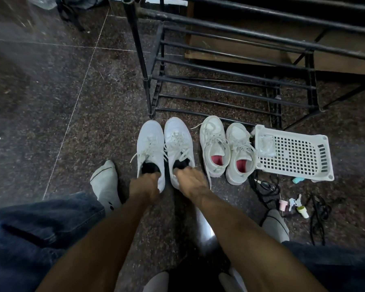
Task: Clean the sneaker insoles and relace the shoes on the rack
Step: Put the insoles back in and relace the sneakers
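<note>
Left hand [144,184] gripping left white sneaker [150,148] heel, right hand [190,179] gripping its twin [178,144], no legible branding

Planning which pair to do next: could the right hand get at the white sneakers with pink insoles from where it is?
Probably yes. The right hand grips the heel of a white sneaker with dark lining; the white sneakers with pink insoles stand just beside it on the floor, nothing between, but it must let go first.

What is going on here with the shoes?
A seated person grips the heels of a laced white sneaker pair with dark insoles, left hand on one, right hand on the other. A second white pair with pink insoles sits beside a white perforated plastic basket, before the black metal rack.
</note>
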`<action>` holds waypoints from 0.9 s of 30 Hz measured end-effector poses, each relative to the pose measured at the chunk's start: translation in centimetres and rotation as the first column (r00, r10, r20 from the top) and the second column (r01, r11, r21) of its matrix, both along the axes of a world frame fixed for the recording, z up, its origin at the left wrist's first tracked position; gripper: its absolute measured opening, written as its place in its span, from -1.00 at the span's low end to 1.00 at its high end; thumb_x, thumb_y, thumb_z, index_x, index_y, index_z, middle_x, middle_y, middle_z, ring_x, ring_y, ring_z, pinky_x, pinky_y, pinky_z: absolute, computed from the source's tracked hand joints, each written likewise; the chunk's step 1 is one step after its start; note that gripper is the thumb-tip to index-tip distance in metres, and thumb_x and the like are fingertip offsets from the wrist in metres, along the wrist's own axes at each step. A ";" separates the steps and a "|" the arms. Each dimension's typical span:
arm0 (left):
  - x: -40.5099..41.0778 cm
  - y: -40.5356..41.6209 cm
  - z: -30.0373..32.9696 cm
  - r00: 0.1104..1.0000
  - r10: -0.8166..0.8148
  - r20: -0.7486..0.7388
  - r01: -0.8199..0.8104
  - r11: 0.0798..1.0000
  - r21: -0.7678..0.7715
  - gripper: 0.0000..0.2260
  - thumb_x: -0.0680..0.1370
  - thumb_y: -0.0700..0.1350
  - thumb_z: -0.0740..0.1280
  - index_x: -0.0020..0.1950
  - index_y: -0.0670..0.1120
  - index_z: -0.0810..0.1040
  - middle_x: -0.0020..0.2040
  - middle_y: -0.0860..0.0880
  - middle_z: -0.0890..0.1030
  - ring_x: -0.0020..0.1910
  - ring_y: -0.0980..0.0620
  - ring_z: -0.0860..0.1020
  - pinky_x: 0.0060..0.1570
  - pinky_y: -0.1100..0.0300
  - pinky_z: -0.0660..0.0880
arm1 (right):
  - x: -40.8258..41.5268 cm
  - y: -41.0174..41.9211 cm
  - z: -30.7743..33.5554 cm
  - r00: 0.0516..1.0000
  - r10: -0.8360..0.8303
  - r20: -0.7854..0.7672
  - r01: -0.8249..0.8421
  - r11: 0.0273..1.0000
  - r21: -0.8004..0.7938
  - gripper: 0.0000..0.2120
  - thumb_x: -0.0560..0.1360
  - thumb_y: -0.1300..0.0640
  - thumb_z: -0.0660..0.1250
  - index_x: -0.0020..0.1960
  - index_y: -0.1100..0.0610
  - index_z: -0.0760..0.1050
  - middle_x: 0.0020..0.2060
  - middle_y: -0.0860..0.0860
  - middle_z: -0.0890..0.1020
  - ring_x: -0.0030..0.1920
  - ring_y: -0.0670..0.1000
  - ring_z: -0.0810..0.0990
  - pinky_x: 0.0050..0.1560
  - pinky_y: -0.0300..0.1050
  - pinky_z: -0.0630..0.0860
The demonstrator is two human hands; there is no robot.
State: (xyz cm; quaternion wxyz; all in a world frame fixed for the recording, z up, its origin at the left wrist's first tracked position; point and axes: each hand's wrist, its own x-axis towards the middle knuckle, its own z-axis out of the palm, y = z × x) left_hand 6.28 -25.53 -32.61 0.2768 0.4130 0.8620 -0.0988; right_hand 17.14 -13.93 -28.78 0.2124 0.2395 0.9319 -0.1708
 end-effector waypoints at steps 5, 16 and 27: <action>-1.5 1.1 -0.6 0.999 0.042 0.011 -0.042 0.999 0.017 -0.68 0.56 -0.05 0.25 0.32 0.07 0.40 0.23 -0.07 0.54 0.18 -0.13 0.54 0.12 0.01 0.41 | 0.1 1.8 -1.7 0.987 -0.048 -0.154 0.041 0.998 -0.052 -0.70 0.57 0.08 0.22 0.28 0.12 0.43 0.19 0.09 0.54 0.21 0.13 0.47 0.16 0.00 0.42; 4.2 -0.2 -2.3 0.976 0.213 -0.043 -0.151 0.808 0.570 -0.66 0.38 -0.19 0.37 0.15 -0.13 0.60 0.09 -0.13 0.59 0.10 -0.21 0.55 0.06 -0.08 0.47 | 7.6 6.4 -3.5 0.974 -0.195 0.115 0.178 0.973 0.146 -0.54 0.51 0.11 0.24 0.40 0.14 0.32 0.30 0.09 0.48 0.38 0.11 0.34 0.45 0.11 0.08; 12.9 -1.7 -2.5 0.890 0.205 0.409 -0.375 0.837 0.398 -0.80 0.49 -0.17 0.29 0.08 -0.04 0.61 0.04 -0.09 0.55 0.04 -0.18 0.55 -0.08 -0.03 0.51 | 12.7 -4.3 -2.9 0.976 -0.068 0.205 0.096 0.987 -0.131 -0.71 0.54 0.02 0.25 0.19 0.13 0.51 0.18 0.15 0.58 0.17 0.20 0.57 0.12 0.03 0.50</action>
